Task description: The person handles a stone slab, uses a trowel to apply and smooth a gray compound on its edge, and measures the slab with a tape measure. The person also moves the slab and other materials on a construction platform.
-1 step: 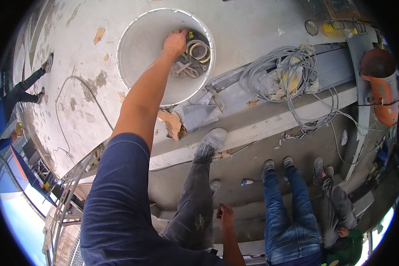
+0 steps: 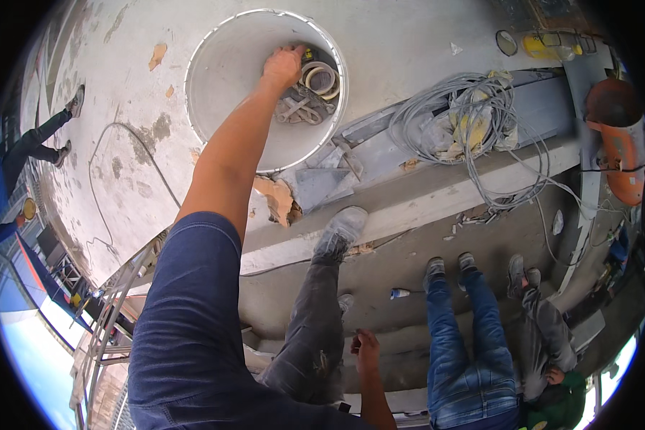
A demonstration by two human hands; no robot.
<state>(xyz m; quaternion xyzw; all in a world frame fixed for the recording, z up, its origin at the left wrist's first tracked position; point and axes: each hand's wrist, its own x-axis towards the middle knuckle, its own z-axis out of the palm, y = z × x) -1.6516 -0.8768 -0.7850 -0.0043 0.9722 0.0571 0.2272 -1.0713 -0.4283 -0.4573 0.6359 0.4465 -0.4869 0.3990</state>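
Left hand (image 2: 283, 66): down in the bucket, fingers bent beside a yellow-and-black item (image 2: 308, 54); I cannot tell whether they grip anything.
Bucket contents: I see pale rings (image 2: 335, 91) overlapping below that item, grey tools (image 2: 297, 112) nearest the rim.
White bucket (image 2: 218, 93): round, upright on a pale slab (image 2: 408, 43).
Right hand (image 2: 366, 348): low, beside a grey trouser leg (image 2: 304, 337), fingers curled, grip unclear to me.
Orange vessel (image 2: 626, 161): far right, mouth dark, contents hidden.

left hand (image 2: 282, 68) in bucket (image 2: 222, 79) | tape rolls (image 2: 335, 86) right of it | cable coil (image 2: 414, 107) right of bucket
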